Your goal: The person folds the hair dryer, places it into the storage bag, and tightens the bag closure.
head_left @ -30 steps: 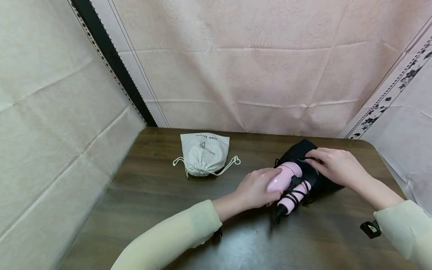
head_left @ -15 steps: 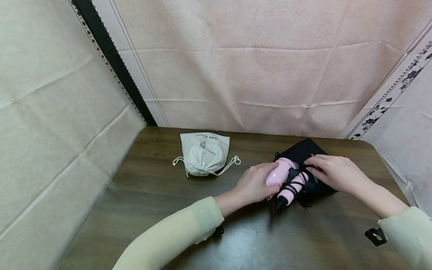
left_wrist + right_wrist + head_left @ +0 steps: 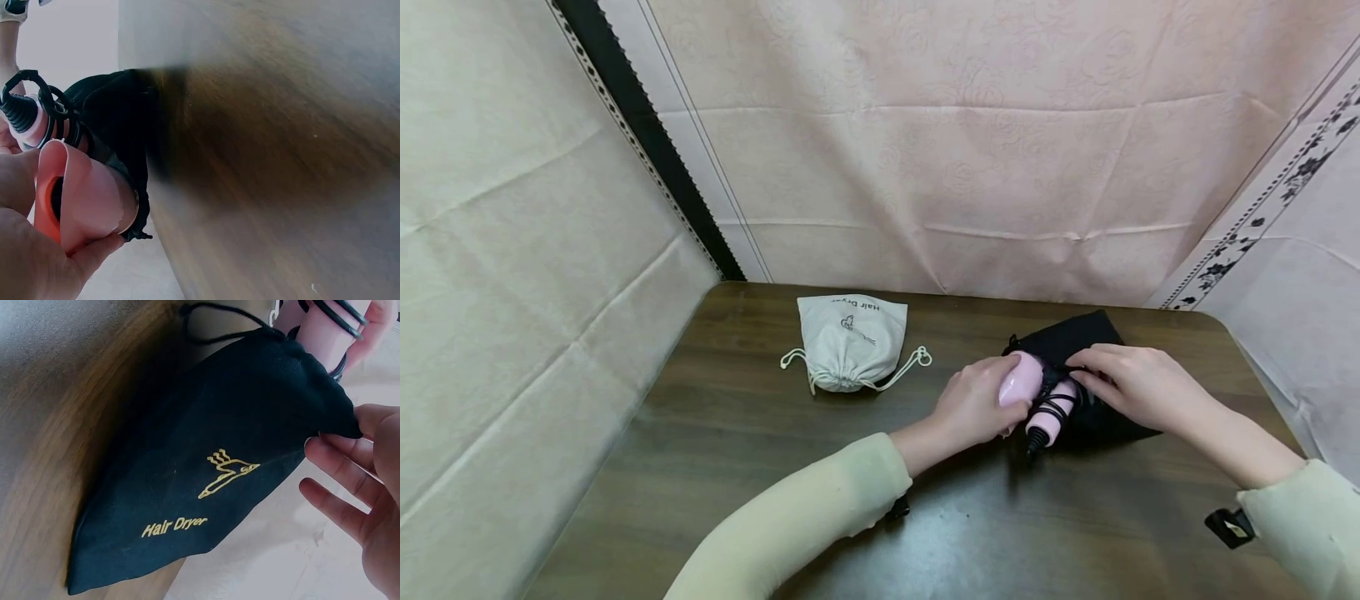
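A pink hair dryer (image 3: 1021, 382), its black cord wound round the handle (image 3: 1051, 417), sits partly inside a black drawstring bag (image 3: 1067, 337). My left hand (image 3: 976, 402) grips the dryer's body from the left; the left wrist view shows the thumb along the pink nozzle (image 3: 94, 200). On the other side, my right hand (image 3: 1138, 385) pinches the rim of the bag's mouth between thumb and fingers. Gold "Hair Dryer" lettering (image 3: 175, 526) and a dryer drawing mark the bag in the right wrist view. The dryer's front part is hidden within the cloth.
Left of the hands lies a closed white drawstring bag (image 3: 852, 342) printed "Hair Dryer", its cords spread on the brown wooden table (image 3: 737, 417). Pale cloth hangings (image 3: 940, 167) stand behind the table's back edge and at both sides.
The dryer has gone deeper into the black bag, less of its pink body and handle showing. The right hand has drawn the bag's rim over it. The white bag stays put.
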The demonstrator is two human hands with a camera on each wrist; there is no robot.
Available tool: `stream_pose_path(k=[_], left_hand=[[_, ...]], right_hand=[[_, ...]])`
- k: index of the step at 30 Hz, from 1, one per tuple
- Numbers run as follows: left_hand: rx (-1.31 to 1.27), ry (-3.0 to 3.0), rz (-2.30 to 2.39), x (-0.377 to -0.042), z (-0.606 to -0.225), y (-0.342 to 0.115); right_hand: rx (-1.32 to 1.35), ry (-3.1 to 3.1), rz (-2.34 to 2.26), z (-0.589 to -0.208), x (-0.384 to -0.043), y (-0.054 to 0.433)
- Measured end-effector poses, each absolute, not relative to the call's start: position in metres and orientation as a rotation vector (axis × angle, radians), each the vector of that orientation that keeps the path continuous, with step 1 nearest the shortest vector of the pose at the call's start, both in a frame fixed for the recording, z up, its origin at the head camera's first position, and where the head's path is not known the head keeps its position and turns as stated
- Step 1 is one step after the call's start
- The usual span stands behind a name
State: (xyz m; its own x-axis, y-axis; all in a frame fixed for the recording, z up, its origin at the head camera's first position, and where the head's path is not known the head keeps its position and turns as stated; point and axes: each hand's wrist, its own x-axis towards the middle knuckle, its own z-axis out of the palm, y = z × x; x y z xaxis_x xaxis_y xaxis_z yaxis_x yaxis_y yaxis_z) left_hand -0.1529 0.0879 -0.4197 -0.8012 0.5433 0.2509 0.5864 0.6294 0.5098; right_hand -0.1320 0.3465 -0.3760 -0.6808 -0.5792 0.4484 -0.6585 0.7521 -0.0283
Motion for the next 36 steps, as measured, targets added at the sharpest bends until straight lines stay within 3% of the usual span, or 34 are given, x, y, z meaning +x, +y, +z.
stream_pose_path(k=[36], left_hand=[[-0.446,-2.88,-1.262,-0.167,-0.422,0.104]], right_hand=[[1.068,-2.424,0.311,-0.38,-0.122,0.334]])
